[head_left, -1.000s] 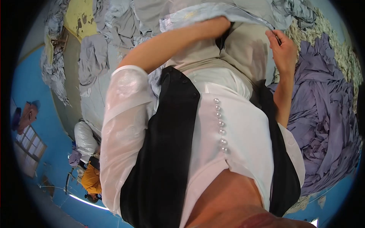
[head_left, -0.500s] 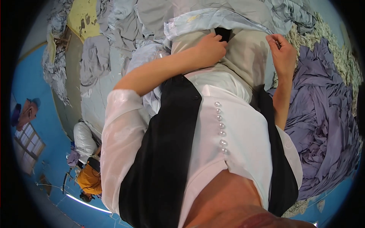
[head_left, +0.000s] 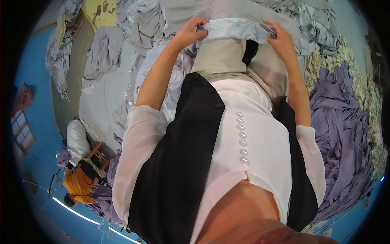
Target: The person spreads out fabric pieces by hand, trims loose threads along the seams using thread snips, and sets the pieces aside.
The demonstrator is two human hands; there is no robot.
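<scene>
Grasping pale blue cloth (head_left: 231, 31), the left grip (head_left: 191, 34) and right grip (head_left: 281, 39) sit well apart.

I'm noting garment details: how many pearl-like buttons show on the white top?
7. The pearl-like buttons form one row down the front of the white top, from near the collar toward the waist. Folds may hide more.

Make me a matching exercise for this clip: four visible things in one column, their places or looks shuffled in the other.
1. Left hand
2. Right hand
3. Purple cloth heap
4. Yellow sheet

A. Toward the picture's right rim
B. At the right end of the pale blue strip
C. Upper left, with dark patches
D. At the left end of the pale blue strip

Pairs: 1-D, 2-B, 3-A, 4-C
</scene>
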